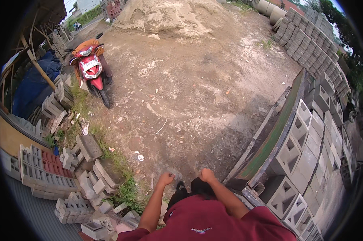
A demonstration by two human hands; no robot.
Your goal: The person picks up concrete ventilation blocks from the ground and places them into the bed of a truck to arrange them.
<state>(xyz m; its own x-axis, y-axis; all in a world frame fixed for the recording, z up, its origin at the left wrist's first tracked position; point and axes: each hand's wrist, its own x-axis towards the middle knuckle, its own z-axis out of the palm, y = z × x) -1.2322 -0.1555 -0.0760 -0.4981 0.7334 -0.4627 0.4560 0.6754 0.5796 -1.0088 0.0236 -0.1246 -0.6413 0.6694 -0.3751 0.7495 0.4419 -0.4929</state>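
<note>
Both of my bare hands hang in front of my maroon shirt, above the dirt ground. My left hand is closed with its fingers curled, and nothing shows in it. To its right, a short gap away, my right hand is also curled into a loose fist, with no object visible in it. Neither hand touches anything that I can see. Below them are my dark trousers and one dark shoe. Nearest my right hand is a green-sided truck bed loaded with hollow concrete blocks.
Ahead on the left stands a red scooter, with orange and brown clothing about its seat. A sand heap rises at the far side. Concrete pieces and stacked pavers line the left; grey stacks stand far right.
</note>
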